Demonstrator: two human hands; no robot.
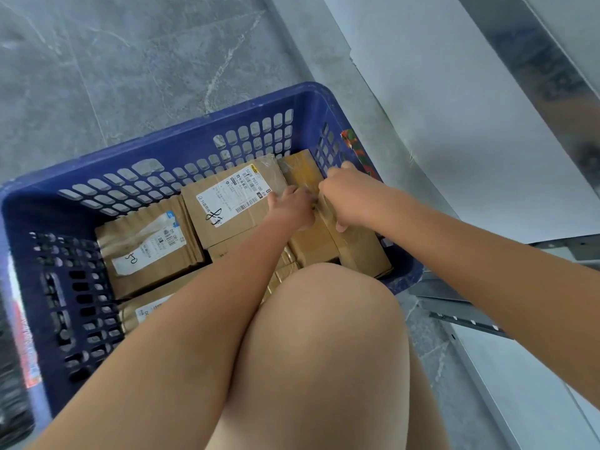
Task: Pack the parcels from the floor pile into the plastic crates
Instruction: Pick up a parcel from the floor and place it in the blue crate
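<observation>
down at the right end of the dark blue perforated plastic crate (181,141), you are working both hands on the same parcel. your right hand (349,198) is curling its fingers (341,227) over the top edge of a plain brown cardboard box with glossy clear tape (354,245), and your left hand (292,204) is pressing in at that box's left side, where it is meeting the neighbouring parcel. whether the left fingers are actually curling round an edge or only pushing flat, i cannot tell; they are hidden behind the hand itself.

the reason for the double hold looks plain enough: the box is sitting hard against the crate's right wall, so you are probably squeezing it down into a tight gap rather than dropping it loose.

beside it, a larger brown cardboard box with a white shipping label and black handwriting (233,203) is lying flat against the far wall, and a second labelled brown box (146,248) is lying flat to its left. another labelled parcel (143,311) is partly showing under your left forearm. they are packed edge to edge, likely to save room. the crate is standing on the grey marbled floor (97,60), and the floor pile is not in view.
</observation>
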